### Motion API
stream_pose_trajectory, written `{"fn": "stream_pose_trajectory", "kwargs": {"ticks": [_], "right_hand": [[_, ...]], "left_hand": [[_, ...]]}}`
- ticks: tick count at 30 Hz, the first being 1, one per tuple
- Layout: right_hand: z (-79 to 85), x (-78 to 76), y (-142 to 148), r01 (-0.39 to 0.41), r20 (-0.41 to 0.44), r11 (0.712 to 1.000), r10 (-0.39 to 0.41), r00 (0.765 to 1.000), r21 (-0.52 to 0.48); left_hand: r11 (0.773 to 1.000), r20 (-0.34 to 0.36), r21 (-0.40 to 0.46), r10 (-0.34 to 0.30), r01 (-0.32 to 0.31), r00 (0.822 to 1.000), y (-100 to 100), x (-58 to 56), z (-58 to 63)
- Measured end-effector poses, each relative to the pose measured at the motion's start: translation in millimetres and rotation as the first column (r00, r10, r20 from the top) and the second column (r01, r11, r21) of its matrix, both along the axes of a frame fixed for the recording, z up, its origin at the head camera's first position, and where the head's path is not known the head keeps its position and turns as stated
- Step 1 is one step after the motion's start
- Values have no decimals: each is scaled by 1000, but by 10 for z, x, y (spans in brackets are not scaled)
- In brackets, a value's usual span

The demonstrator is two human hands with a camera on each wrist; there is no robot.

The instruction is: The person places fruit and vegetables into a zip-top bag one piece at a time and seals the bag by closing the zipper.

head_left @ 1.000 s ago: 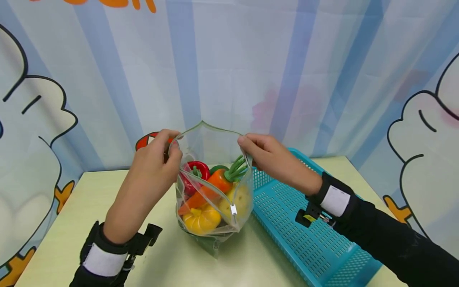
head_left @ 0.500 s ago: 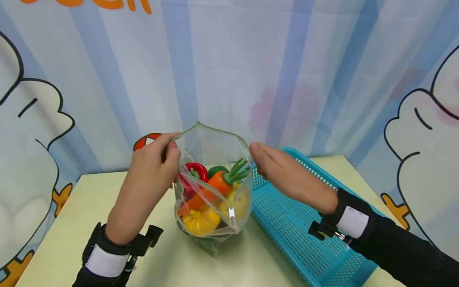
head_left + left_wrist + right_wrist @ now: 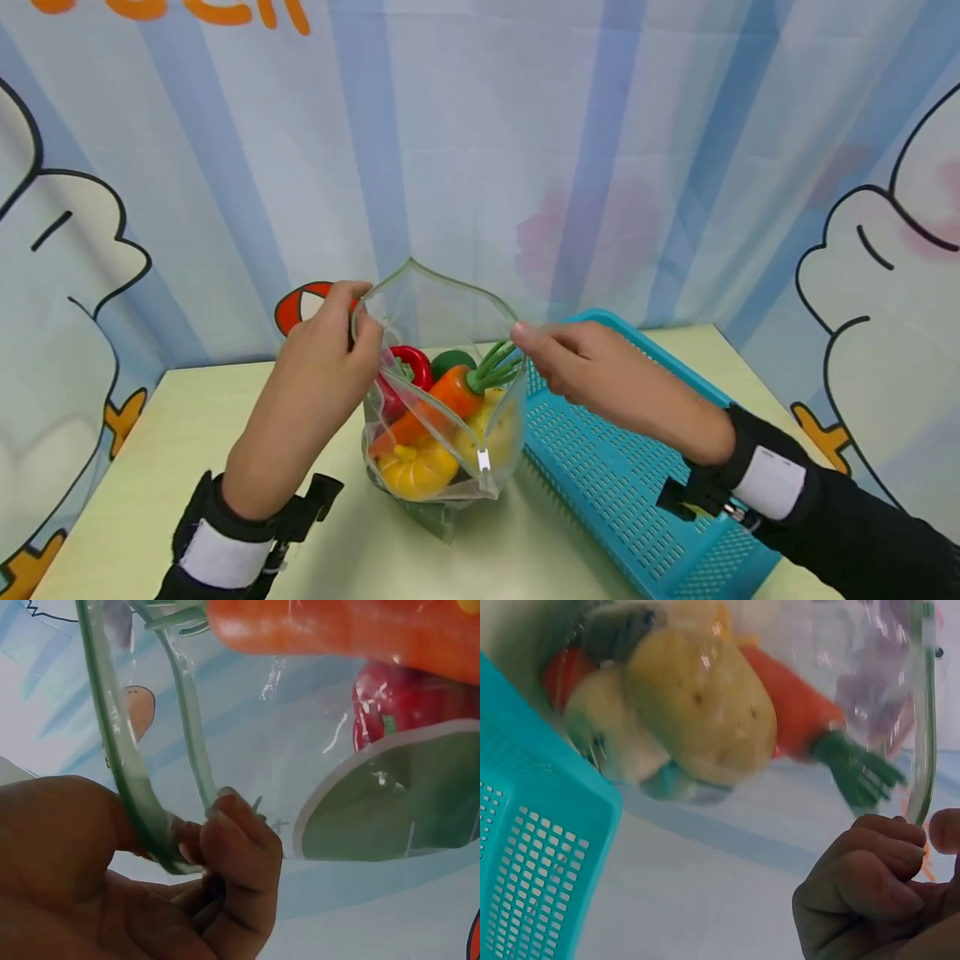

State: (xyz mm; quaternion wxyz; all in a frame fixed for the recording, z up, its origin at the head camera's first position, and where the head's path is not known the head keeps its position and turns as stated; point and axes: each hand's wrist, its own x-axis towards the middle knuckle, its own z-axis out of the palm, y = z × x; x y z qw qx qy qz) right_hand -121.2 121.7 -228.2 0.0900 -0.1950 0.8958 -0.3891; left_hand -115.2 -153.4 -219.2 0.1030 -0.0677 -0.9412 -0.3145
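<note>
A clear zip bag [image 3: 442,312] with a green-edged mouth stands on the table, its mouth spread wide. My left hand [image 3: 315,392] pinches the left side of the rim, thumb and fingers meeting over the edge in the left wrist view. On the opposite side, the right hand [image 3: 600,367] pinches the rim near the carrot's green top. Inside lie an orange carrot [image 3: 453,393], a red bell pepper [image 3: 417,367], a yellow pumpkin [image 3: 417,468], a potato [image 3: 701,705] and a dark green item [image 3: 452,362]. A white zip slider [image 3: 483,459] hangs at the front.
A blue perforated plastic basket [image 3: 622,492] stands to the right of the bag, partly under my right forearm. Behind the pale table [image 3: 225,433] hangs a striped cartoon curtain [image 3: 480,167].
My right hand has shifted outward and slightly lower along the bag's right rim. The left hand keeps its hold in nearly the same place, and the vegetables stay put.
</note>
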Motion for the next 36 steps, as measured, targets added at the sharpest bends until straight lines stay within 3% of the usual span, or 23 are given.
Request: {"fn": "stream_pose_trajectory", "kwargs": {"ticks": [5, 13, 17, 25, 29, 36], "right_hand": [[23, -99, 17, -20, 0, 997, 20, 1000, -72], [-20, 52, -36, -34, -26, 997, 32, 999, -71], [-10, 35, -41, -31, -54, 996, 27, 998, -82], [150, -281, 28, -72, -52, 953, 59, 997, -295], [215, -364, -29, -90, -63, 941, 73, 995, -327], [238, -508, -104, -105, -125, 936, 66, 990, -335]], "left_hand": [[1000, 35, 16, -21, 21, 999, -24, 28, 10], [997, 3, 63, -42, 42, 999, -4, 5, 11], [995, -38, 85, -42, 45, 998, -6, 7, 14], [970, -99, 241, 49, -24, 994, -158, 19, 99], [957, -116, 286, 91, -54, 989, -187, 31, 82], [923, -200, 375, 178, -92, 964, -149, 98, 94]]}}
